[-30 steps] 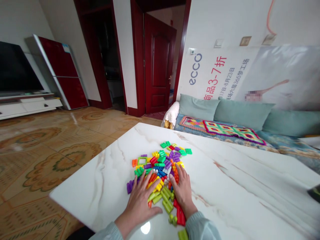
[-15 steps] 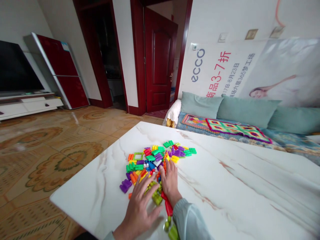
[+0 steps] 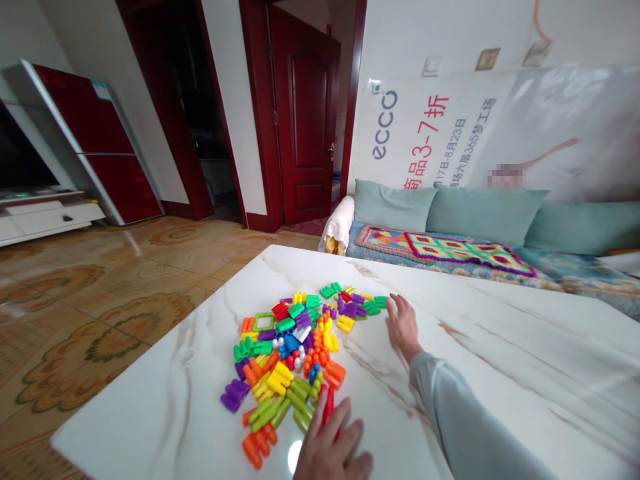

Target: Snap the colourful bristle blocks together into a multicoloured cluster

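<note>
- Small multicoloured plastic pieces (image 3: 290, 345), heaped mid-frame on the white veined bench (image 3: 500, 373).
- Left hand (image 3: 333, 440), lower centre: grip spread by a glossy red plastic piece (image 3: 329, 404).
- Right hand (image 3: 403, 327), right of centre: just beside a green plastic piece (image 3: 381, 302); cannot tell its grip.

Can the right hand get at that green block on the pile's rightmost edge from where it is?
Most likely yes. The right hand has its fingertips right beside the green block, with nothing visible lying over it or between them. Whether they touch is hard to tell.
</note>
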A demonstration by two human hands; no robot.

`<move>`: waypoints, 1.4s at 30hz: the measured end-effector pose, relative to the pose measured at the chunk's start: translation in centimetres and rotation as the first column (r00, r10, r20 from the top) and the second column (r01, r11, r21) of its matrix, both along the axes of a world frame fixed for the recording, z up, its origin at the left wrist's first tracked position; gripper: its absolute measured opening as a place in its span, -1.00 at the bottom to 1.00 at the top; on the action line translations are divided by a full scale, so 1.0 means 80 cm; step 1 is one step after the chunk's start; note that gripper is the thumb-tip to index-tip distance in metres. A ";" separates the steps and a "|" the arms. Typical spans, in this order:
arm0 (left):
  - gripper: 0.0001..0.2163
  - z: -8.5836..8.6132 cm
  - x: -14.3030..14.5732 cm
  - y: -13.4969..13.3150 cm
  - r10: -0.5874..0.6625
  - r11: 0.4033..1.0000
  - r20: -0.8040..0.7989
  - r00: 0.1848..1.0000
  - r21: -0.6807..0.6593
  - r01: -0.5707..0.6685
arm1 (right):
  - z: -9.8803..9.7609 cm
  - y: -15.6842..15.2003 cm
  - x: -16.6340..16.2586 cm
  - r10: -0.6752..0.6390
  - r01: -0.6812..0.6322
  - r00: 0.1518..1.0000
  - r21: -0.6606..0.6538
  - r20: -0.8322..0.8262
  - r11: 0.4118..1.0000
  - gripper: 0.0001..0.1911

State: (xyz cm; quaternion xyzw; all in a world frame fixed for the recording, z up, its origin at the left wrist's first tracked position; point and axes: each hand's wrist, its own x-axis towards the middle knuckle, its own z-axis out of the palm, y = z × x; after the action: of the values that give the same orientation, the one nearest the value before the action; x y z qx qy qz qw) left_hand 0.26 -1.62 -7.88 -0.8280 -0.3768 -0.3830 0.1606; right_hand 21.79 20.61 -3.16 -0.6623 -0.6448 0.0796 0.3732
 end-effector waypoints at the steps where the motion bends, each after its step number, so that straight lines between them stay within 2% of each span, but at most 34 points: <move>1: -0.92 0.003 -0.008 0.003 0.040 0.999 0.023 0.999 -0.009 -0.040 | -0.002 0.015 0.005 0.004 -0.004 1.000 -0.035 0.012 0.999 -0.35; 6: -0.85 0.018 -0.037 0.010 0.146 0.988 0.068 0.987 -0.067 -0.142 | -0.010 0.057 -0.022 0.153 -0.150 0.988 -0.128 0.014 0.980 -0.40; 10: -0.85 0.017 -0.038 0.011 0.179 0.981 0.105 0.978 -0.097 -0.169 | -0.008 0.066 -0.065 0.282 -0.280 0.959 -0.134 0.000 0.951 -0.45; 15: -0.88 0.017 -0.037 0.009 0.198 0.969 0.140 0.970 -0.174 -0.172 | -0.005 0.048 -0.122 0.358 -0.363 0.932 -0.100 -0.064 0.926 -0.48; 21: -0.88 0.034 -0.036 0.004 0.198 0.956 0.160 0.967 -0.250 -0.155 | 0.005 0.019 -0.180 0.379 -0.403 0.900 -0.080 -0.215 0.912 -0.31; 25: -0.84 0.046 -0.033 0.001 0.203 0.951 0.211 0.956 -0.274 -0.142 | 0.018 -0.015 -0.160 0.433 -0.484 0.824 -0.057 -0.366 0.873 -0.20; 27: -0.82 0.052 -0.031 0.000 0.202 0.952 0.239 0.950 -0.275 -0.133 | 0.019 -0.050 -0.135 0.412 -0.503 0.739 -0.029 -0.533 0.864 -0.17; 30: -0.84 0.061 -0.028 -0.002 0.181 0.955 0.264 0.947 -0.277 -0.105 | 0.008 -0.114 -0.113 0.297 -0.383 0.745 -0.019 -0.597 0.924 -0.17; 32: -0.87 0.064 -0.027 -0.004 0.162 0.958 0.284 0.945 -0.275 -0.082 | -0.003 -0.153 -0.124 0.238 -0.316 0.726 -0.006 -0.645 0.949 -0.21; 34: -0.89 0.065 -0.027 -0.006 0.154 0.962 0.304 0.940 -0.261 -0.074 | -0.012 -0.178 -0.150 0.234 -0.322 0.674 0.006 -0.701 0.947 -0.19; 37: -0.88 0.063 -0.029 -0.008 0.177 0.962 0.286 0.942 -0.254 -0.104 | -0.010 -0.190 -0.187 0.226 -0.354 0.577 0.008 -0.785 0.935 -0.17; 39: -0.88 0.062 -0.030 -0.008 0.211 0.953 0.241 0.947 -0.268 -0.143 | -0.002 -0.189 -0.188 0.248 -0.402 0.517 0.024 -0.819 0.915 -0.22; 41: -0.91 0.061 -0.030 -0.009 0.240 0.942 0.185 0.953 -0.283 -0.182 | 0.005 -0.188 -0.164 0.300 -0.463 0.526 0.028 -0.796 0.886 -0.28; 42: -0.92 0.061 -0.030 -0.009 0.253 0.936 0.151 0.956 -0.287 -0.202 | 0.006 -0.188 -0.145 0.320 -0.471 0.582 0.011 -0.747 0.882 -0.29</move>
State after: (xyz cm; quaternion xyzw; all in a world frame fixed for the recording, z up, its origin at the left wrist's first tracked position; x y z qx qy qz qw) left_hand -2.17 -2.38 -2.98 -0.7533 -0.5320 -0.3827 0.0546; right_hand 10.20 5.59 -2.69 -0.4449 -0.5622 0.4788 0.5067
